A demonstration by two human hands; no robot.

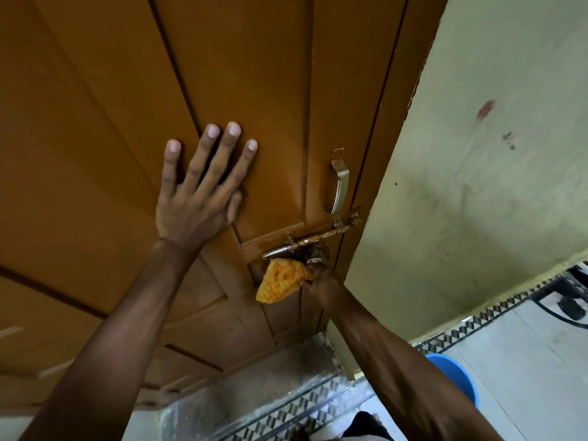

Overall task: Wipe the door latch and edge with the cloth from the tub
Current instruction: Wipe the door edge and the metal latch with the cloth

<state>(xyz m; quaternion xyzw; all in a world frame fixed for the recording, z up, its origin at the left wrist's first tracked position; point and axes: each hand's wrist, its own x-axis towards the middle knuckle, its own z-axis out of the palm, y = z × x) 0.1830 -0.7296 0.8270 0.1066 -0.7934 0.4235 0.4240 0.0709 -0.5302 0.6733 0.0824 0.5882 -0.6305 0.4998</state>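
Observation:
A brown panelled door fills the left and middle of the view. Its metal sliding latch runs across near the right edge, with a curved metal pull handle just above it. My left hand lies flat on the door panel, fingers spread, holding nothing. My right hand is directly under the latch bolt, gripping a yellow-orange cloth that hangs down to the left of the hand. The cloth touches the door below the latch. My fingers are partly hidden behind the bolt.
A pale green wall with stains stands to the right of the door frame. A blue tub sits on the light tiled floor behind my right forearm. A patterned tile border runs along the threshold.

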